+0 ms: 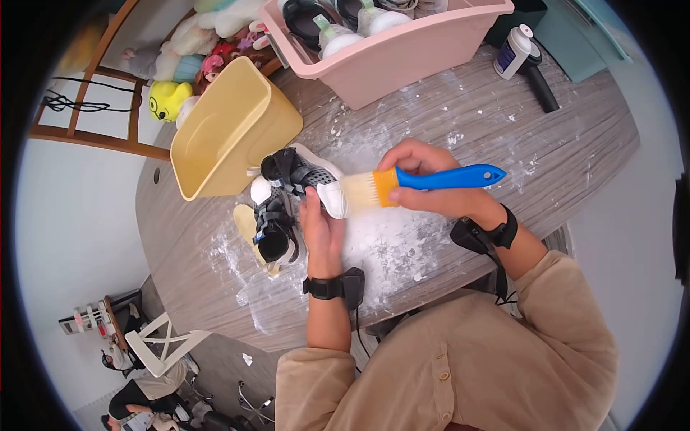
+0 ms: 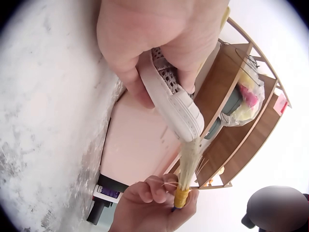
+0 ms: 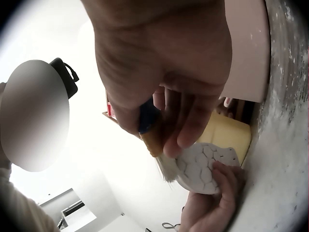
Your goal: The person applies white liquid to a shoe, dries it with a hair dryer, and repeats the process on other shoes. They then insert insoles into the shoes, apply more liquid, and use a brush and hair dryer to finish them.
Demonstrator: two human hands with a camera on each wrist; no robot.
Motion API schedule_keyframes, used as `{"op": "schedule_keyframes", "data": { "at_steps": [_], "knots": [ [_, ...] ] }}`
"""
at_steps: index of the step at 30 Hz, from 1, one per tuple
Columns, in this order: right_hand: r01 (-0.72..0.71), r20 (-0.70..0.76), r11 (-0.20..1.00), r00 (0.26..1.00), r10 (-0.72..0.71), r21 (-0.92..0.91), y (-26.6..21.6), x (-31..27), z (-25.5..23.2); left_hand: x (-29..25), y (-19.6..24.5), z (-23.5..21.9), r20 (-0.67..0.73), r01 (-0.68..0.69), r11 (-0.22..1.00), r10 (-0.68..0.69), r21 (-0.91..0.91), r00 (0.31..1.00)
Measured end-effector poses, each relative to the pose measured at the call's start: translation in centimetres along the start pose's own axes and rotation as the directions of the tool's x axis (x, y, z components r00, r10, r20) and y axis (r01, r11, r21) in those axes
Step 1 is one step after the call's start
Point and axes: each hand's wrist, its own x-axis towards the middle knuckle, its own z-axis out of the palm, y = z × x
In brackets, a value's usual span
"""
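Observation:
A dark mesh sneaker (image 1: 318, 174) with straps and a white toe and sole is gripped by my left hand (image 1: 323, 233). My right hand (image 1: 456, 203) holds a paintbrush (image 1: 445, 178) with a blue handle and an orange-yellow ferrule. Its pale bristles (image 2: 189, 157) meet the sneaker's toe end in the left wrist view. The right wrist view shows the white sole (image 3: 199, 166) with a honeycomb tread, bristles at its edge. Beside my left hand, a matching sneaker (image 1: 273, 226) lies on the table, partly over a pale yellow insole (image 1: 244, 219).
White powder (image 1: 395, 248) is scattered over the wood-grain table (image 1: 575, 144). A yellow bin (image 1: 237, 136) stands beyond the sneakers, and a pink bin (image 1: 410, 61) holding shoes is at the back. Near the far right are a white bottle (image 1: 512, 54) and a black-handled tool (image 1: 540, 90).

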Motion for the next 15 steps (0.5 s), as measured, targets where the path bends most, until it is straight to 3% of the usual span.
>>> {"op": "schedule_keyframes", "data": {
  "at_steps": [2,5,6,9,11,14,15],
  "knots": [
    [0.078,-0.054,0.997,0.996,-0.078,0.005,0.7,0.2,0.2,0.0,0.0,-0.1,-0.020,-0.001,1.000,0.001,-0.008,1.000],
    [-0.041,0.194,0.989,0.979,0.069,-0.145,0.5,0.3,0.0,0.1,0.1,-0.7,-0.011,0.003,0.999,-0.003,-0.032,1.000],
    [-0.147,0.279,0.960,0.937,0.212,-0.237,-0.2,0.3,-0.3,0.0,0.1,-0.6,-0.010,-0.017,1.000,0.016,-0.018,1.000],
    [0.008,0.181,0.962,0.983,0.043,-0.273,0.2,0.3,-0.2,-0.3,0.1,-0.7,-0.075,0.029,0.998,-0.025,0.048,0.997],
    [-0.019,0.082,0.993,0.996,0.029,-0.120,0.7,0.2,-1.2,-0.1,0.0,-0.8,0.042,0.035,0.999,-0.034,-0.022,0.999],
    [-0.042,-0.069,0.987,0.996,0.054,0.154,-0.4,0.3,-2.2,-0.1,-0.1,-1.3,0.043,0.083,0.995,-0.080,-0.058,0.996],
    [-0.014,-0.130,0.986,0.991,0.035,0.164,-0.6,0.3,-2.6,0.0,-0.2,-1.2,0.064,0.091,0.994,-0.087,-0.058,0.994]
  ]
}}
